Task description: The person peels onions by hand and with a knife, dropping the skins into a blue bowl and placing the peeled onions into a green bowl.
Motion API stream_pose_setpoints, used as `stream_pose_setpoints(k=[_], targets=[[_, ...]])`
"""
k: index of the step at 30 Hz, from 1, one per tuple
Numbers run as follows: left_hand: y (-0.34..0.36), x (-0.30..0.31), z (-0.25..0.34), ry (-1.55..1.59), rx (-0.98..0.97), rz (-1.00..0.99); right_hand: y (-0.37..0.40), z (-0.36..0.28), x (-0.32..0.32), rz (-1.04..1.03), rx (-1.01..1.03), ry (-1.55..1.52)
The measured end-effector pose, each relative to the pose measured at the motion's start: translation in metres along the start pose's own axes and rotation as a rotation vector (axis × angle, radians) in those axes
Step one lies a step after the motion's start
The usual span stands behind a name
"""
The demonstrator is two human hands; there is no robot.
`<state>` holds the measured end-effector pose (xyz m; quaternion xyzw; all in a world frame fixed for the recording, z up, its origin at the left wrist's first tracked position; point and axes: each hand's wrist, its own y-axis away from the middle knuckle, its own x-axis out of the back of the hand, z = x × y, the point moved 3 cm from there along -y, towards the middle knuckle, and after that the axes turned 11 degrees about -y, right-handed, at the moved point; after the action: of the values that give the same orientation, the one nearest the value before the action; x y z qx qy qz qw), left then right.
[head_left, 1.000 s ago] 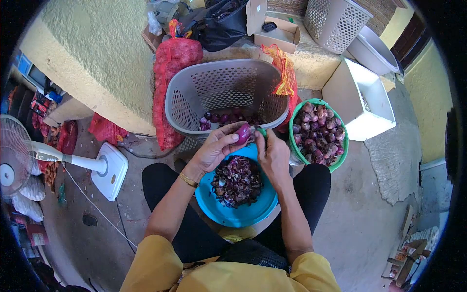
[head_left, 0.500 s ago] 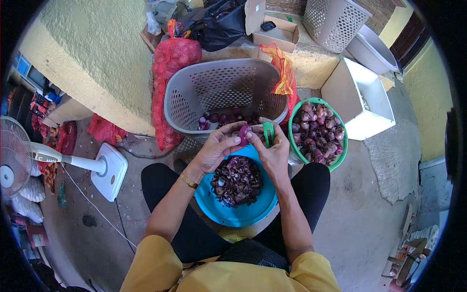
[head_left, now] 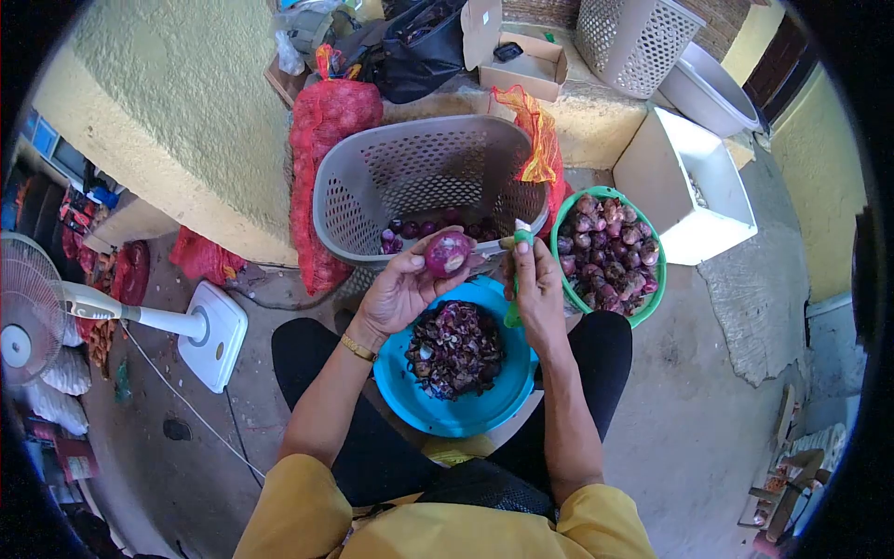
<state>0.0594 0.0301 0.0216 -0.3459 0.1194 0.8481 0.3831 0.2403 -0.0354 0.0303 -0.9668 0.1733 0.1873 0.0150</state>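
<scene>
My left hand (head_left: 391, 293) is closed on a purple onion (head_left: 448, 254), its fingers under and around it. A pale patch shows on the onion's upper face. My right hand (head_left: 538, 289) grips a small green-handled knife (head_left: 523, 238), with its light tip pointing up and away from me. The two hands are apart, above the far rim of a blue basin (head_left: 410, 410). Inside that basin lies a heap of onion skins and scraps (head_left: 453, 349). Just beyond the hands, a tall grey perforated basket (head_left: 340, 200) holds several smooth purple onions (head_left: 410, 229).
On the right, a green-rimmed basket (head_left: 661, 279) is full of unpeeled onions beside a white box (head_left: 684, 186). Red mesh sacks (head_left: 335, 112) lean by the wall. A fan (head_left: 28, 317) and a white scale (head_left: 212, 335) stand left. An open carton (head_left: 531, 70) sits behind.
My hands have moved apart. The onion has turned so its pale patch faces me, and the green-handled knife has swung upright in my right hand.
</scene>
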Motion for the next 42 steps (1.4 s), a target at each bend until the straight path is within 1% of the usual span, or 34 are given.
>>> stream_pose_setpoints(k=[2,4,6,10,12,13,15,16,18,21,25,27,30,34,36,42], targets=[[0.001,0.000,0.000,0.059,0.000,-0.008,0.004,0.001,-0.008,-0.101,0.058,0.020],[0.001,0.001,-0.002,0.071,-0.005,-0.005,0.003,0.010,-0.014,-0.135,0.287,0.225],[0.001,0.001,-0.003,0.083,-0.009,-0.003,0.008,0.013,-0.016,-0.124,0.280,0.323],[0.001,-0.001,-0.004,0.047,-0.010,-0.016,0.009,0.008,-0.020,-0.068,0.294,0.323],[0.002,0.000,-0.004,0.036,-0.002,-0.021,0.012,-0.004,-0.022,-0.040,0.335,0.460],[0.003,0.003,-0.004,0.006,0.016,-0.039,0.014,-0.009,-0.024,-0.040,0.335,0.460],[0.003,0.002,-0.004,-0.024,0.033,-0.057,0.017,-0.018,-0.026,-0.060,0.394,0.590],[0.004,0.000,-0.003,-0.053,0.048,-0.064,0.017,-0.019,-0.024,-0.060,0.394,0.590],[0.004,-0.002,-0.001,-0.081,0.060,-0.070,0.017,-0.020,-0.023,-0.113,0.421,0.714],[0.006,-0.001,0.001,-0.157,0.080,-0.051,0.018,-0.022,-0.025,-0.128,0.467,0.727],[0.007,0.003,0.002,-0.159,0.090,-0.053,0.018,-0.024,-0.027,-0.141,0.466,0.690],[0.007,0.004,0.003,-0.169,0.094,-0.051,0.017,-0.022,-0.026,-0.133,0.434,0.686],[0.009,0.003,0.005,-0.183,0.092,-0.044,0.018,-0.021,-0.027,-0.141,0.411,0.747],[0.009,0.000,0.010,-0.236,0.099,-0.034,0.018,-0.018,-0.027,-0.149,0.395,0.717],[0.009,-0.002,0.012,-0.242,0.097,-0.044,0.017,-0.016,-0.025,-0.154,0.339,0.694],[0.009,-0.001,0.012,-0.239,0.093,-0.051,0.018,-0.023,-0.028,-0.148,0.370,0.718]])
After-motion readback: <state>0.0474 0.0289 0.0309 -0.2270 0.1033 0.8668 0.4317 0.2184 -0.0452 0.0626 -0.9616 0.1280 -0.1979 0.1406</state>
